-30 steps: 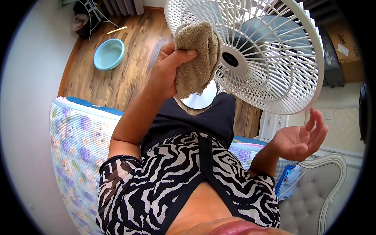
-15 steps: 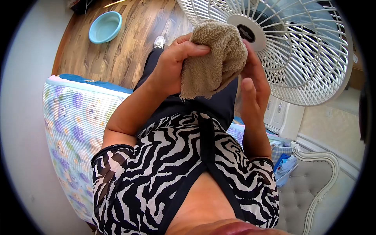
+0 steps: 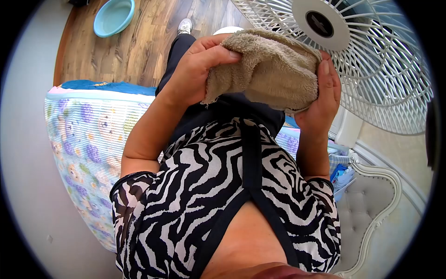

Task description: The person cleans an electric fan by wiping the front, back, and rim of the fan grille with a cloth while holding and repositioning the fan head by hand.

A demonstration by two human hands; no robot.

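A beige terry cloth [image 3: 278,69], folded and partly opened out, hangs between my two hands in front of my waist. My left hand [image 3: 197,69] grips its left end, thumb lying on top and fingers mostly hidden behind. At the right end, my right hand [image 3: 325,90] holds the cloth's edge, the thumb upright in front. A few loose threads dangle from the lower left corner. Just beyond the cloth, on the right, stands a white fan [image 3: 344,46] with a wire grille; whether the cloth touches it I cannot tell.
A light blue basin [image 3: 114,17] stands on the wooden floor [image 3: 139,56] at the upper left. A bed with a patterned cover [image 3: 93,139] lies to my left and behind me. The grey tufted headboard [image 3: 367,204] is at the lower right, with blue items [image 3: 343,176] beside it.
My right hand has moved right and taken hold of the cloth's edge. The bunched cloth is now spread wider between both hands. The fan appears shifted slightly right in view.
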